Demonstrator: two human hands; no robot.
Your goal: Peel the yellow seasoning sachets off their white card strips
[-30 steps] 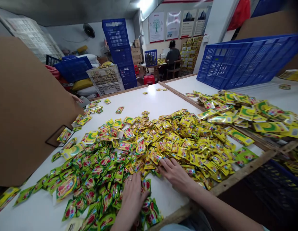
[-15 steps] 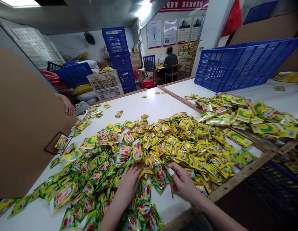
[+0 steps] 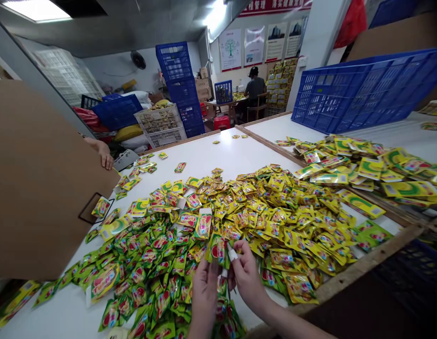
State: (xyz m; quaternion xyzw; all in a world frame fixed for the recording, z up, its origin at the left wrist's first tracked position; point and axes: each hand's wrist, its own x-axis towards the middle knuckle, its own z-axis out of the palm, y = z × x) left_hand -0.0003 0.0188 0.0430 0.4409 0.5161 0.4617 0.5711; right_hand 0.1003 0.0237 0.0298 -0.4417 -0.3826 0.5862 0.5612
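Observation:
A green candy packet (image 3: 217, 248) with a red fruit print is raised over the heap, upright between my two hands. My left hand (image 3: 204, 288) is closed on its lower left side. On its right edge, my right hand (image 3: 247, 273) pinches it; white wrapping covers the thumb. A thin dark pointed object pokes out below the right hand, its kind unclear. Green packets (image 3: 147, 268) heap up around my left hand, and yellow packets (image 3: 292, 226) spread beyond my right. A small green-and-yellow box (image 3: 203, 223) lies just behind the held packet.
A large cardboard sheet (image 3: 45, 179) stands at the left, gripped by another person's hand (image 3: 106, 157). Flattened yellow boxes (image 3: 369, 167) pile up behind a wooden divider (image 3: 271, 148), near a blue crate (image 3: 362, 94). A wooden rim (image 3: 366, 259) edges the white table.
My right hand has moved left with the green packet, lifting it off the heap. My left hand has come right from the pile to meet it. The view has shifted slightly.

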